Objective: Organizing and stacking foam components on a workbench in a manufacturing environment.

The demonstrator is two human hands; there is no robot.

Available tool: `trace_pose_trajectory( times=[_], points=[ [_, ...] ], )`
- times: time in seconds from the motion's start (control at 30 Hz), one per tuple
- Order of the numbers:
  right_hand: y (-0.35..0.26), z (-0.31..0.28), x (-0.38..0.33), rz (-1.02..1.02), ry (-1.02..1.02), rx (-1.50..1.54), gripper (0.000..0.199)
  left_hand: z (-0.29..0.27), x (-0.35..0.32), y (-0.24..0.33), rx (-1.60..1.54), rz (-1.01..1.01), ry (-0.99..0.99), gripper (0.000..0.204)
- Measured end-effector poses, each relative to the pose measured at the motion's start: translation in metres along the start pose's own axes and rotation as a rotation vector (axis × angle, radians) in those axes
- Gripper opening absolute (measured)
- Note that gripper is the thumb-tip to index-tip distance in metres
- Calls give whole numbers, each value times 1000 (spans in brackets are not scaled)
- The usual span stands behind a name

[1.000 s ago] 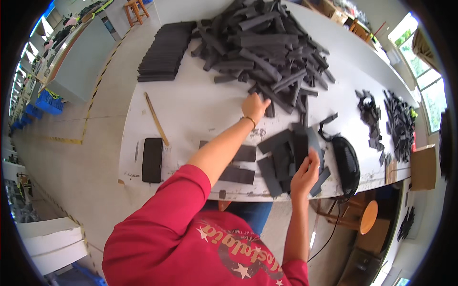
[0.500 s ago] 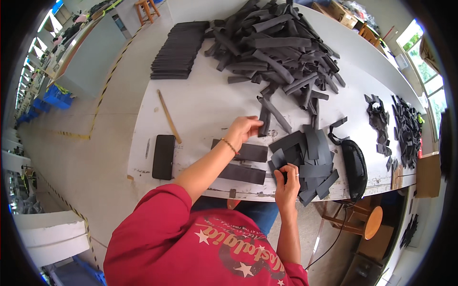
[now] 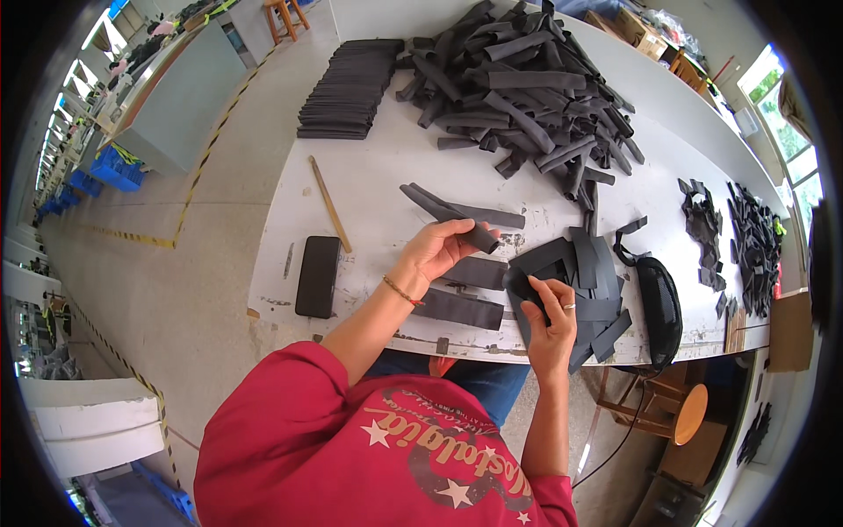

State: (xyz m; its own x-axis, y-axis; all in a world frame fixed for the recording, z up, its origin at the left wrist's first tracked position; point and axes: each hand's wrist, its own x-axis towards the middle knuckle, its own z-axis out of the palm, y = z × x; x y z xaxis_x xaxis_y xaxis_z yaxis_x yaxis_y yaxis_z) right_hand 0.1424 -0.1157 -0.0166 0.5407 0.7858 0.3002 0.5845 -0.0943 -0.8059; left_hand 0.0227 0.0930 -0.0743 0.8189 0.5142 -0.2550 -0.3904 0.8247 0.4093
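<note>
My left hand (image 3: 442,249) is shut on the near end of two long black strips (image 3: 457,211), held just above the white table (image 3: 378,176). My right hand (image 3: 551,318), with a ring on one finger, grips a flat black piece (image 3: 522,286) at the edge of a small heap of flat black pieces (image 3: 587,272). The two hands are close together near the table's front edge. Two flat black pieces (image 3: 463,308) lie on the table under and between them.
A big loose pile of black strips (image 3: 527,79) fills the far middle, a neat stack (image 3: 347,79) to its left. A wooden stick (image 3: 329,215) and black slab (image 3: 318,275) lie left. A black pouch (image 3: 660,300), small black scraps (image 3: 753,237), a stool (image 3: 678,413) are right.
My left hand has come back from the big pile toward me with strips in it. My right hand has shifted left and taken hold of a flat piece from the small heap.
</note>
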Motion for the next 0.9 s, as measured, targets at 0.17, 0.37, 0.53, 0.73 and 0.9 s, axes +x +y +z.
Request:
trace_pose_trajectory(
  times=[0.17, 0.37, 0.53, 0.73, 0.9],
  points=[
    [-13, -1, 13, -96, -53, -66, 33, 10, -6, 1, 74, -5, 3, 19],
    [-23, 2, 21, -224, -65, -208, 33, 10, -8, -1, 77, -47, -5, 25],
    [-23, -3, 22, -333, -31, -355, 30, 9, -11, -3, 202, -83, -47, 27],
    [-22, -2, 19, -446, 61, -558, 33, 23, -19, -2, 184, -98, -29, 29],
    [-21, 4, 16, -453, 114, -650, 37, 44, -32, -7, 281, -12, -21, 32]
  ],
)
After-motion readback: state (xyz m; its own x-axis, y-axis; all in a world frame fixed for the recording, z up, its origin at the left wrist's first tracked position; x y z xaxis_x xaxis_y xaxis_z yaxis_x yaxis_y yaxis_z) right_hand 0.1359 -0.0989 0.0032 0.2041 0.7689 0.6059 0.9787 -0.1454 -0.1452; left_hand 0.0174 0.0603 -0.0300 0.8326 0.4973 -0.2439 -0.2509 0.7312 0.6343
